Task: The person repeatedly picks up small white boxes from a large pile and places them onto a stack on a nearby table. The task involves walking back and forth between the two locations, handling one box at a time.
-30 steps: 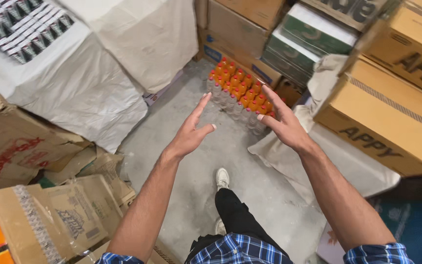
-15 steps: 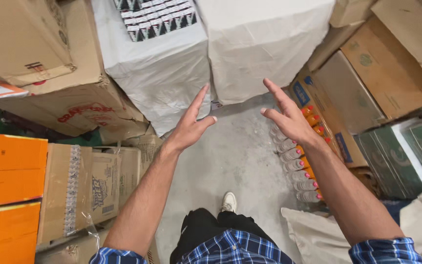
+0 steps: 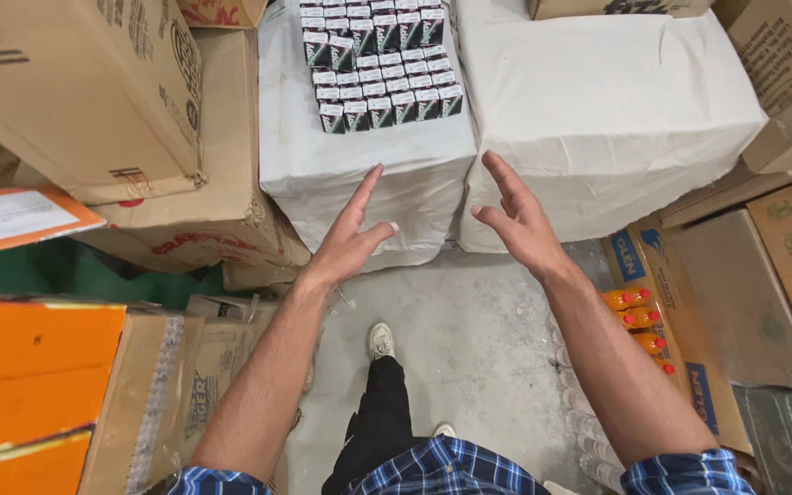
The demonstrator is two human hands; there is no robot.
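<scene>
Storeroom floor (image 3: 469, 321), bottles (image 3: 639, 321) partly hidden, hands (image 3: 346, 243) empty

Bright, even light falls from overhead; shadows are soft and shallow, pooling in the gaps between the cardboard boxes (image 3: 93, 92); the white wrapped stacks (image 3: 598, 119) look pale but not glaring; focus is mostly crisp; straight edges bow towards the frame's corners.

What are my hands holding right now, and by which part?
Nothing. The left hand and right hand are open, fingers spread, raised in the air before the white wrapped bundle.
</scene>
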